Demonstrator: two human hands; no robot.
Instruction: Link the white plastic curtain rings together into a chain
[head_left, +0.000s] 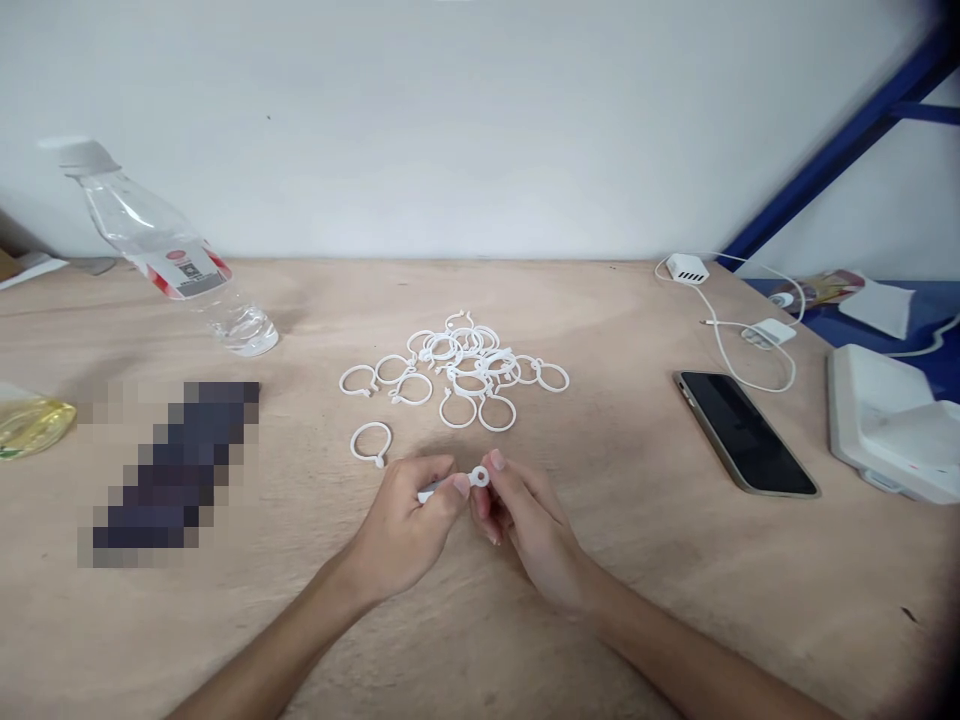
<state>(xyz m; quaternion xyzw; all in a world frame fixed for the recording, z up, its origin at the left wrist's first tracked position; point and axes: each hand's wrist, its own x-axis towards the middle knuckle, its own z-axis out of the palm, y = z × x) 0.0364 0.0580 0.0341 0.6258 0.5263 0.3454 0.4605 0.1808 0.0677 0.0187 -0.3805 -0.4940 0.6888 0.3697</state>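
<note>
Between my hands is a white plastic piece with a small round eyelet [480, 477] at its end. My left hand [409, 525] is closed on its flat shank, thumb on top. At the eyelet's right edge, the thumb and forefinger of my right hand [536, 525] pinch the piece; its other fingers curl below. How the rest of the piece is shaped is hidden by my fingers. Just beyond lies a loose pile of white plastic curtain rings [457, 410], several overlapping, each with a small eyelet. One single ring [371, 442] lies apart, near my left knuckles.
A clear water bottle [172, 250] stands at the back left, above a pixelated dark object [176, 465]. A yellowish clear packet [34, 425] sits at the left edge. On the right are a phone [746, 432], a white cable [716, 335] and a white device [892, 425].
</note>
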